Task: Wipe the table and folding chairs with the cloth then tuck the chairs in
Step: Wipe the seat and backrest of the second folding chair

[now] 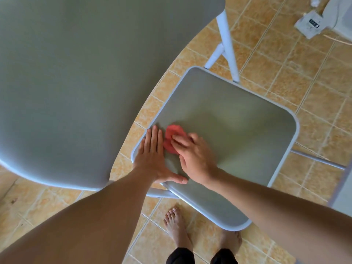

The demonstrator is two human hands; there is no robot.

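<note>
A grey folding chair seat [238, 130] with a white rim stands in the middle of the view, seen from above. A small red cloth [172, 135] lies bunched near its left edge. My right hand [192, 155] presses down on the cloth with fingers over it. Just left of the cloth, my left hand [154, 155] lies flat and open on the seat's left edge, thumb spread out. The grey table top [76, 82] fills the upper left, close beside the chair.
White table legs [226, 44] stand on the orange tiled floor [285, 63] beyond the chair. A white paper or package [309, 25] lies at the top right. My bare feet [177, 229] are just below the seat's front edge.
</note>
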